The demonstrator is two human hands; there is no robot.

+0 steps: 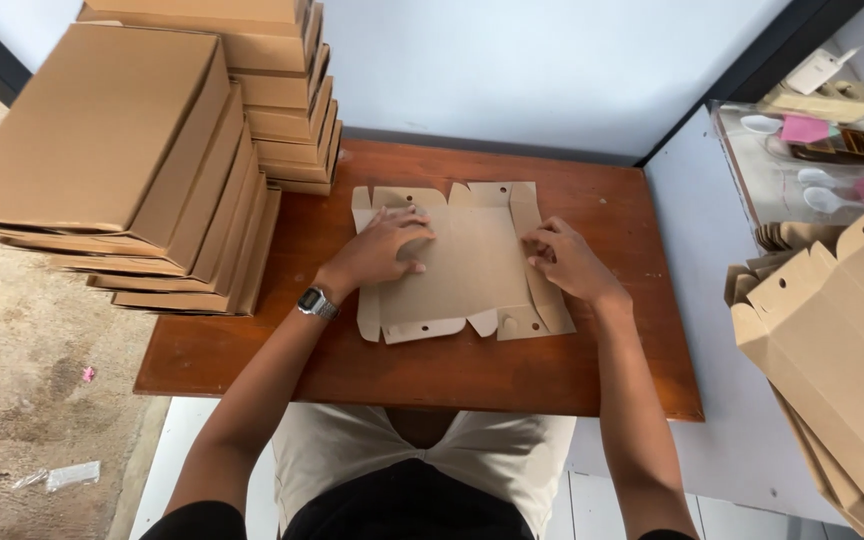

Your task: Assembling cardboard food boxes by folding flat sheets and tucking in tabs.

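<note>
A flat brown cardboard box blank [467, 270] with side flaps and small round holes lies in the middle of a reddish wooden table [592, 370]. My left hand [384, 248] presses down on its left part, fingers spread; a wristwatch [317, 302] is on that wrist. My right hand [570, 258] rests on the blank's right side, fingertips pinching at the right flap's fold.
Two tall stacks of folded brown boxes [132, 150] [287, 95] stand at the table's left and back left. At the right, a pile of unfolded blanks [837, 340] leans beside a clear plastic bin [812, 160] with small items. Sandy floor lies at the left.
</note>
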